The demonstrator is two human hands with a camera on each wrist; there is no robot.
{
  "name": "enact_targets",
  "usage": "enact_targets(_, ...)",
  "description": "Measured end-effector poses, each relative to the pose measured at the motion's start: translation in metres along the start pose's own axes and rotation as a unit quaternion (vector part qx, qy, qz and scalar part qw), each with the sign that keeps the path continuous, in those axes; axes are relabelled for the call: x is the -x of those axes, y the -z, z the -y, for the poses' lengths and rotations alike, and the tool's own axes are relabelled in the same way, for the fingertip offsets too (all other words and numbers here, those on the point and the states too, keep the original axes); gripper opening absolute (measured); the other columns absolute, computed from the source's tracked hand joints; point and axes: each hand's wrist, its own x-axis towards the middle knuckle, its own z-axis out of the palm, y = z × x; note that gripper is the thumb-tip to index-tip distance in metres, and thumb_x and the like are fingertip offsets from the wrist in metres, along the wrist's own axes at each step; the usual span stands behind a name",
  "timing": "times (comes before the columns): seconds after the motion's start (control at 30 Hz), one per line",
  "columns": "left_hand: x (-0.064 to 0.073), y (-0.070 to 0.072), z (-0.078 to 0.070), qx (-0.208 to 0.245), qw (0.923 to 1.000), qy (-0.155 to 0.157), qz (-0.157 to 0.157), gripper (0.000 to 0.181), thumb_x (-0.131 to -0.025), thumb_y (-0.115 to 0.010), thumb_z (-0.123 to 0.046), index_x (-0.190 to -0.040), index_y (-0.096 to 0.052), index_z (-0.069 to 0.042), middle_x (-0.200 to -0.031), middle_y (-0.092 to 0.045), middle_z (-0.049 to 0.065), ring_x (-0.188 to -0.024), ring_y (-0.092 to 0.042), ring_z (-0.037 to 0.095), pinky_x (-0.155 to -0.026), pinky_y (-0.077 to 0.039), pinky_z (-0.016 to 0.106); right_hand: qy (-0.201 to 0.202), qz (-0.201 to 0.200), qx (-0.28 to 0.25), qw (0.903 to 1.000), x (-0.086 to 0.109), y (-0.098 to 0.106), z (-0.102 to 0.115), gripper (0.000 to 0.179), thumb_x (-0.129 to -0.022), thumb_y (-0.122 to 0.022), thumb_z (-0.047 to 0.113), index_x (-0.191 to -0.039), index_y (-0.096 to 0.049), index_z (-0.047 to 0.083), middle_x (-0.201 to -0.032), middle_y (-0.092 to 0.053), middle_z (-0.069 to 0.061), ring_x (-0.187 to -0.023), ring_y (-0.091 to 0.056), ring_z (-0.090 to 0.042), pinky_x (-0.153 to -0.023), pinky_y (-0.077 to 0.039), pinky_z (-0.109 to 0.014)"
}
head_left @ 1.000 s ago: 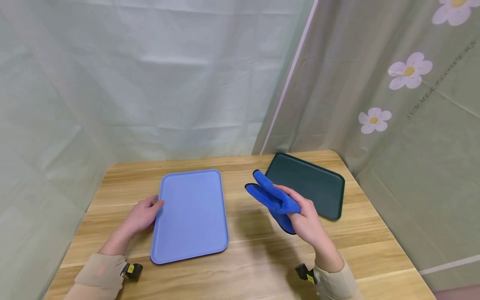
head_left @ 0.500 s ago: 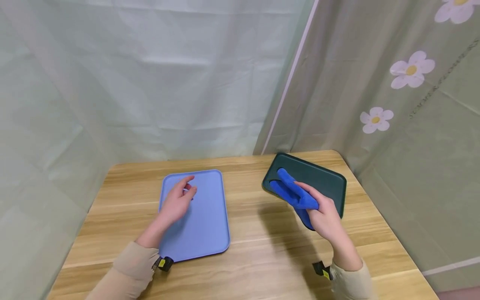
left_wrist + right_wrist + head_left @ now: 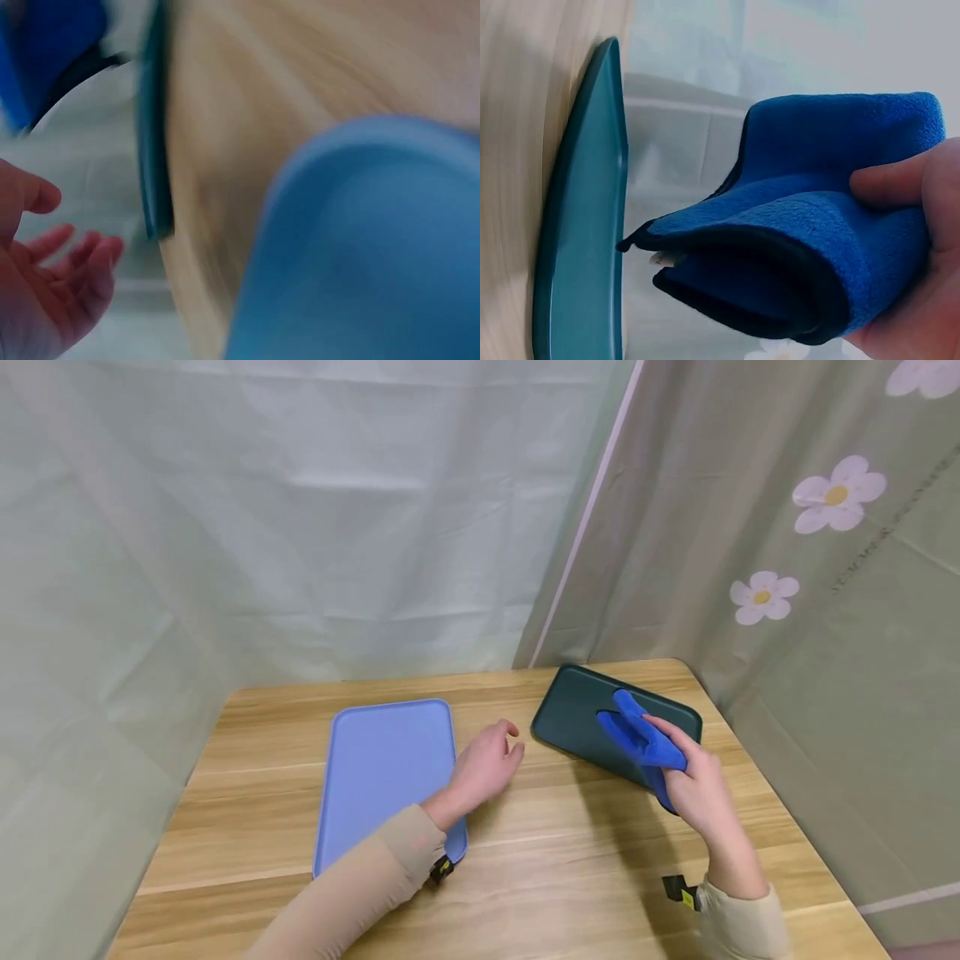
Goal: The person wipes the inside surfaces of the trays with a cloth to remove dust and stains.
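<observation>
A folded blue cloth [image 3: 645, 743] with dark edging is gripped in my right hand [image 3: 703, 789], raised over the near side of the dark green tray [image 3: 581, 718]. In the right wrist view the thumb presses on the fluffy cloth [image 3: 832, 225], its layers parting at the front. My left hand [image 3: 486, 764] holds nothing and hangs above the table between the two trays, fingers loosely bent. Its wrist overlaps the right edge of the light blue tray [image 3: 386, 760]. The left wrist view is blurred; there the left hand [image 3: 52, 285] has its fingers apart.
Both trays lie on a wooden table [image 3: 247, 827], the blue one at left, the green one at the back right. Pale curtains [image 3: 360, 527] hang behind the table and along its right side, with printed flowers [image 3: 838, 495] on the right.
My left hand has left the blue tray's left edge and crossed over it to the right. My right hand has carried the cloth rightward, over the green tray.
</observation>
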Motion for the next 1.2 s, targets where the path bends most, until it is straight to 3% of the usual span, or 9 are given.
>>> enact_targets(0.1, -0.004, -0.024, -0.018, -0.068, 0.9961, -0.052, 0.022, 0.026, -0.107, -0.064, -0.028, -0.126, -0.070, -0.011, -0.106, -0.069, 0.003, -0.079, -0.061, 0.015, -0.064, -0.053, 0.033, -0.012, -0.023, 0.015, 0.9995, 0.000, 0.006, -0.003, 0.060, -0.100, -0.051, -0.009, -0.152, -0.062, 0.019, -0.140, -0.064, -0.029, -0.109, -0.067, -0.048, -0.085, -0.050, -0.055)
enact_targets(0.2, -0.010, -0.043, -0.031, -0.092, 0.9921, -0.078, 0.035, 0.024, -0.106, -0.066, -0.028, -0.123, -0.071, -0.012, -0.109, -0.069, 0.004, -0.085, -0.066, 0.016, -0.069, -0.056, 0.033, -0.026, -0.039, 0.019, 0.9987, -0.002, 0.013, -0.007, 0.057, -0.102, -0.050, -0.006, -0.152, -0.062, 0.019, -0.143, -0.062, -0.028, -0.113, -0.066, -0.049, -0.085, -0.049, -0.057)
enact_targets(0.43, -0.030, -0.075, -0.051, -0.111, 0.9915, -0.067, 0.012, 0.024, -0.105, -0.068, -0.026, -0.125, -0.074, -0.013, -0.111, -0.066, 0.006, -0.098, -0.066, 0.023, -0.077, -0.058, 0.035, -0.054, -0.059, 0.030, 0.9963, -0.002, 0.029, -0.015, 0.048, -0.107, -0.048, 0.003, -0.151, -0.062, 0.016, -0.146, -0.061, -0.027, -0.125, -0.059, -0.059, -0.096, -0.046, -0.071)
enact_targets(0.53, -0.036, -0.085, -0.056, -0.115, 0.9918, -0.053, 0.021, 0.028, -0.107, -0.064, -0.027, -0.132, -0.073, -0.017, -0.114, -0.070, 0.006, -0.094, -0.069, 0.023, -0.070, -0.058, 0.036, -0.068, -0.064, 0.035, 0.9950, -0.002, 0.032, -0.017, 0.048, -0.107, -0.048, 0.005, -0.152, -0.062, 0.017, -0.146, -0.061, -0.027, -0.127, -0.057, -0.059, -0.098, -0.045, -0.073)
enact_targets(0.63, -0.039, -0.092, -0.059, -0.103, 0.9931, -0.033, 0.045, 0.032, -0.108, -0.061, -0.027, -0.138, -0.070, -0.020, -0.107, -0.077, 0.005, -0.077, -0.069, 0.019, -0.059, -0.054, 0.034, -0.078, -0.063, 0.038, 0.9942, -0.002, 0.034, -0.018, 0.047, -0.109, -0.047, 0.008, -0.153, -0.061, 0.018, -0.147, -0.060, -0.027, -0.129, -0.056, -0.059, -0.101, -0.044, -0.074)
enact_targets(0.73, -0.042, -0.096, -0.058, -0.097, 0.9928, -0.016, 0.069, 0.034, -0.109, -0.059, -0.027, -0.141, -0.070, -0.022, -0.105, -0.080, 0.004, -0.072, -0.070, 0.017, -0.055, -0.052, 0.033, -0.081, -0.061, 0.040, 0.9940, -0.002, 0.035, -0.019, 0.047, -0.109, -0.047, 0.009, -0.153, -0.061, 0.018, -0.147, -0.060, -0.027, -0.130, -0.056, -0.059, -0.101, -0.044, -0.074)
enact_targets(0.87, -0.044, -0.098, -0.055, -0.112, 0.9892, -0.014, 0.093, 0.034, -0.110, -0.058, -0.029, -0.141, -0.071, -0.022, -0.119, -0.079, 0.002, -0.095, -0.076, 0.018, -0.069, -0.059, 0.035, -0.077, -0.062, 0.040, 0.9943, -0.003, 0.035, -0.019, 0.048, -0.108, -0.047, 0.006, -0.152, -0.061, 0.017, -0.146, -0.061, -0.029, -0.128, -0.057, -0.059, -0.100, -0.044, -0.074)
enact_targets(1.03, -0.046, -0.102, -0.049, -0.117, 0.9864, -0.005, 0.116, 0.033, -0.111, -0.056, -0.031, -0.139, -0.072, -0.024, -0.129, -0.075, -0.001, -0.115, -0.072, 0.020, -0.086, -0.060, 0.038, -0.080, -0.051, 0.039, 0.9947, -0.004, 0.035, -0.019, 0.048, -0.109, -0.046, 0.009, -0.154, -0.059, 0.018, -0.147, -0.059, -0.029, -0.128, -0.056, -0.061, -0.100, -0.043, -0.077)
enact_targets(1.2, -0.048, -0.100, -0.045, -0.095, 0.9901, 0.006, 0.103, 0.023, -0.110, -0.057, -0.031, -0.120, -0.076, -0.021, -0.109, -0.078, -0.002, -0.093, -0.074, 0.019, -0.074, -0.060, 0.038, -0.076, -0.045, 0.041, 0.9953, -0.004, 0.034, -0.018, 0.046, -0.111, -0.046, 0.012, -0.154, -0.059, 0.018, -0.149, -0.059, -0.027, -0.129, -0.055, -0.061, -0.100, -0.042, -0.079)
